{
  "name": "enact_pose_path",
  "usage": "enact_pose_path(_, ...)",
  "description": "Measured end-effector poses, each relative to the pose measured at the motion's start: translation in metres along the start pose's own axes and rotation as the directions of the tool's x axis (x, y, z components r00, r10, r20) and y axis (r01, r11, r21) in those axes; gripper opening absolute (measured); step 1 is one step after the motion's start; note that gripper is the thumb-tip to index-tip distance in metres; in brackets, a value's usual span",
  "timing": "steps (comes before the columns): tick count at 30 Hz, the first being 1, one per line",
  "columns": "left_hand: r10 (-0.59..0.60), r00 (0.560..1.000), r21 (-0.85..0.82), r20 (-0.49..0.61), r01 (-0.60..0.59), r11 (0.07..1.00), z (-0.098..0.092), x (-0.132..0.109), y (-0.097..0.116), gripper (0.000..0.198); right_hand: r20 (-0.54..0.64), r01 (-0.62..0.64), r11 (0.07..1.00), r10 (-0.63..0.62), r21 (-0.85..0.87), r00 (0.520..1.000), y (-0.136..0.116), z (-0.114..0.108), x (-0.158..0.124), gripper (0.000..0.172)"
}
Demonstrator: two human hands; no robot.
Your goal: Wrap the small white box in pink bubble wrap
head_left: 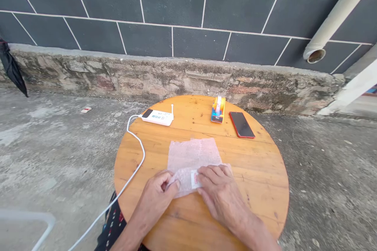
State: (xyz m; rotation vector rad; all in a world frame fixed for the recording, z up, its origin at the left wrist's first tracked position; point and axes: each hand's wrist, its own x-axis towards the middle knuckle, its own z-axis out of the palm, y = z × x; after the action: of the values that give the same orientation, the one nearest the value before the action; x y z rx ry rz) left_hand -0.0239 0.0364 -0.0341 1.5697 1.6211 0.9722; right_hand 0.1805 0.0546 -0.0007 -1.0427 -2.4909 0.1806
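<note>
A sheet of bubble wrap (193,153) lies on the round wooden table (259,172), its near edge folded over a small white item with red print (194,179). My left hand (156,196) pinches the folded wrap at its left corner, fingers curled on it. My right hand (219,192) lies flat on the fold, fingers stretched and pressing the wrap down over the small item.
At the table's far side lie a white power bank (158,117) with a white cable (134,164) trailing off the left edge, an orange tape dispenser (218,110) and a red phone (242,124). A stone ledge and tiled wall stand behind; a white drainpipe (332,19) is at right.
</note>
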Motion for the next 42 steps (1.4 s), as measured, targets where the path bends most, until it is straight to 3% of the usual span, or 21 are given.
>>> enact_pose_path(6,0.020,0.999,0.136,0.025,-0.023,0.990,-0.017,-0.019,-0.011,0.025,0.141,0.023,0.993,-0.039,0.115,0.989,0.020,-0.011,0.010,0.024)
enact_pose_path(10,-0.102,0.991,0.175,0.086,0.086,0.981,-0.026,-0.030,-0.009,0.024,0.166,0.043,0.961,-0.091,0.274,0.982,0.029,-0.008,0.011,0.019)
enact_pose_path(14,-0.298,0.932,0.003,0.209,0.304,0.953,-0.025,-0.034,-0.011,0.032,0.125,0.058,0.956,-0.097,0.286,0.987,0.030,-0.004,0.010,0.018)
enact_pose_path(17,-0.344,0.904,-0.175,0.253,0.393,0.903,-0.021,-0.030,-0.012,0.040,0.113,0.056,0.959,-0.091,0.277,0.989,0.030,-0.002,0.008,0.022)
enact_pose_path(20,-0.337,0.913,-0.268,0.230,0.392,0.880,-0.016,-0.023,-0.014,0.043,0.098,0.022,0.969,-0.047,0.246,0.994,0.027,0.001,0.005,0.025)
enact_pose_path(27,-0.356,0.920,-0.261,0.166,0.389,0.884,-0.010,-0.010,-0.010,0.042,0.105,-0.098,0.977,0.079,0.190,0.991,0.014,0.004,0.000,0.022)
enact_pose_path(36,-0.371,0.929,-0.370,0.008,0.347,0.862,0.008,0.010,0.002,0.018,0.043,-0.073,0.988,0.067,0.136,0.997,0.020,0.013,-0.004,0.026)
enact_pose_path(42,-0.414,0.910,-0.438,-0.002,0.371,0.819,0.008,0.005,-0.001,0.050,-0.046,0.043,0.996,-0.039,0.082,0.998,0.036,0.027,-0.008,0.022)
